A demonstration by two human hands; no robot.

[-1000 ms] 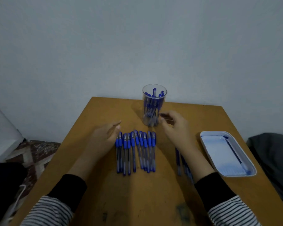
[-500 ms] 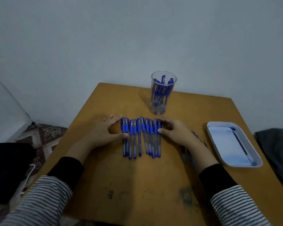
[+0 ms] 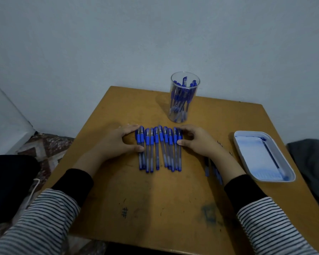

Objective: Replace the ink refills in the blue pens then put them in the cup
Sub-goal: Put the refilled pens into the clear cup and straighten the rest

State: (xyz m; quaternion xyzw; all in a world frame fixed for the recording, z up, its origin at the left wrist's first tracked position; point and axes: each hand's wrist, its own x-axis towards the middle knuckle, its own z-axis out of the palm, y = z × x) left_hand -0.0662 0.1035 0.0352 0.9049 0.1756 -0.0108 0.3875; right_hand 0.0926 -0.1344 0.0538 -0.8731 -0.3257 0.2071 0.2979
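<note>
Blue capped ballpoint pens (image 3: 158, 148), clear plastic barrels: one row flat on brown wooden table (image 3: 155, 199), bracketed between my left hand (image 3: 121, 142) and right hand (image 3: 198, 142); loosely curved fingers (image 3: 130, 128) touched outer pens, pinching none. I judged them light, stiff, roll-prone; take by blue grip.

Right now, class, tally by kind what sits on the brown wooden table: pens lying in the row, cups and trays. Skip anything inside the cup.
Blue-capped clear pens in the row: 10
Tall clear plastic cup: 1
White rectangular tray: 1
Total: 12
Partly hidden blue pieces left of the tray: uncounted.
</note>
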